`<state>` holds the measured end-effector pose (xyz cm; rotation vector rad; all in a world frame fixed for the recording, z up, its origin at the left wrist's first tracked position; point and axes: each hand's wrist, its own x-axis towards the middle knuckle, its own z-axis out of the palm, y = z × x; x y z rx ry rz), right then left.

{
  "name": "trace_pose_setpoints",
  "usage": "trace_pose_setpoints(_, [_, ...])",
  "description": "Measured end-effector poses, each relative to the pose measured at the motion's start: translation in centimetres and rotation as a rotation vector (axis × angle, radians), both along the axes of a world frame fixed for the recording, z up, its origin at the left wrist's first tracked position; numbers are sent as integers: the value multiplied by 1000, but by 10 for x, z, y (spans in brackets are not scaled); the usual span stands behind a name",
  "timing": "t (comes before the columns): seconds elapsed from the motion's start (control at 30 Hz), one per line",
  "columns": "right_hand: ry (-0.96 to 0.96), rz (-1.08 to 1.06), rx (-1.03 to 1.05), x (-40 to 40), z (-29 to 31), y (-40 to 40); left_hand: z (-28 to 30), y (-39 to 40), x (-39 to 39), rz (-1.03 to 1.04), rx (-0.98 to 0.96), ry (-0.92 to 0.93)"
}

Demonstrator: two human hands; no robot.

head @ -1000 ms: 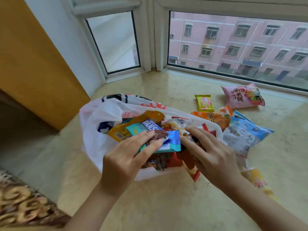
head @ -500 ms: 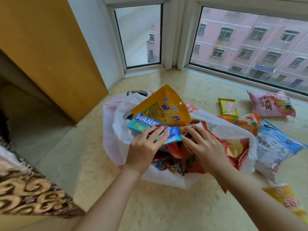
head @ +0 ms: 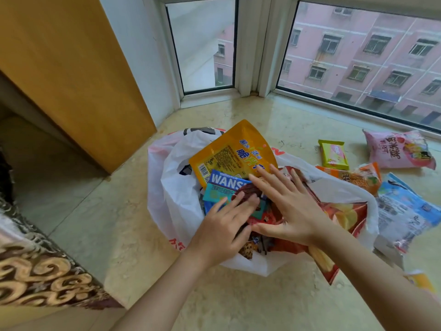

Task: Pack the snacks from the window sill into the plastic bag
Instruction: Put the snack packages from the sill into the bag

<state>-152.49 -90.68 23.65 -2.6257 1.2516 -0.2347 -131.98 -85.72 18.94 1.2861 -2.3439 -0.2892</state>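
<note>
A white plastic bag (head: pixel 174 187) lies open on the marble window sill (head: pixel 274 120), stuffed with snacks. A yellow pouch (head: pixel 229 154) sticks up at the bag's back, with a blue WANS packet (head: pixel 224 183) in front of it. My left hand (head: pixel 224 225) rests flat on the blue packet, fingers straight. My right hand (head: pixel 288 206) lies spread over the snacks beside it, fingertips touching the yellow pouch. A red chip bag (head: pixel 346 216) fills the bag's right side. Right of the bag lie an orange packet (head: pixel 358 177), a green packet (head: pixel 334 155), a pink packet (head: pixel 398 149) and a blue packet (head: pixel 403 206).
A yellow wooden panel (head: pixel 71 68) stands at the left, with a lower ledge beside it. A patterned brown-and-gold fabric (head: pixel 35 271) sits at the lower left. Window panes close the sill at the back. Another yellow packet (head: pixel 420 281) peeks out near my right forearm.
The yellow pouch has risen upright at the bag's back. My right hand has spread flat and slid onto the snacks toward the pouch. My left hand has flattened on the blue packet.
</note>
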Motion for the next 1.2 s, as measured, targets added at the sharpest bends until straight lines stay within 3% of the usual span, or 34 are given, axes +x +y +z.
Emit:
trace_pose_setpoints(0.1, [30, 81, 3, 24, -3, 4, 6, -2, -2, -102, 72, 55])
trace_pose_setpoints(0.17, [78, 63, 44, 31, -8, 3, 8, -2, 8, -126, -58, 42])
trace_pose_setpoints(0.23, [108, 37, 68, 30, -13, 1, 10, 0, 26, -61, -234, 36])
trace_pose_setpoints(0.3, [145, 30, 34, 26, -18, 0, 14, -1, 43, 132, -324, -10])
trace_pose_setpoints(0.37, [190, 39, -31, 25, -25, 1, 17, -11, 55, 377, -257, -129])
trace_pose_setpoints(0.5, [202, 41, -150, 27, -34, 0, 32, -31, 60, 668, 133, -482])
trace_pose_setpoints(0.57, [189, 32, -212, 29, -33, -3, 38, -29, 63, 716, 77, -519])
trace_pose_setpoints(0.67, [192, 29, -257, 34, -29, -10, 57, -16, 69, 862, -25, -233])
trace_pose_setpoints(0.77, [232, -20, -213, 40, -28, -16, 81, -7, 72, 996, -20, 361])
trace_pose_setpoints(0.87, [257, -10, -175, 43, -38, -14, 113, 3, 55, 826, -191, 712])
trace_pose_setpoints(1.1, [245, 14, -141, 42, -41, -13, 133, 42, -4, 287, -515, 578])
trace_pose_setpoints(1.2, [234, 29, -140, 34, -35, -8, 126, 51, -9, 287, -550, 487])
